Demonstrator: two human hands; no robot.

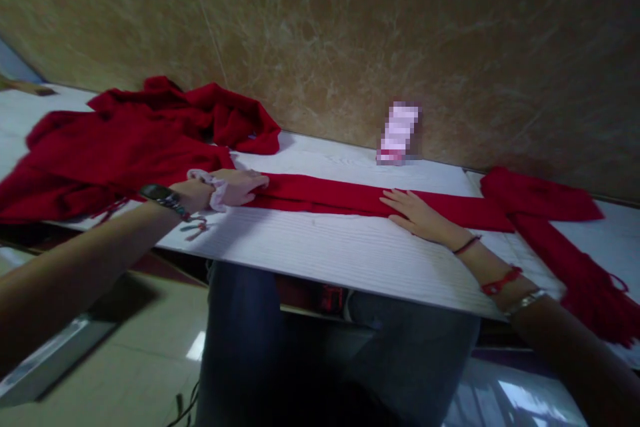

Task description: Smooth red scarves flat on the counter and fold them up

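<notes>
A red scarf (340, 197), folded lengthwise into a narrow strip, lies across the white tabletop (320, 240). At the strip's left end my left hand (240, 187) has its fingers curled on the cloth, closed over the edge; the fingertips are partly hidden. My right hand (413, 212) rests flat and open on the strip further right, fingers stretched out. Beyond it, more red cloth (540, 197) lies bunched, and a fringed end (595, 293) hangs towards the table's front right edge.
A heap of crumpled red cloth (135, 140) covers the table's left side. A pixelated, phone-shaped object (399, 133) leans on the brown marbled wall (320, 33) behind. My legs (240, 333) are under the table's front edge. A wooden piece (25, 87) sits far left.
</notes>
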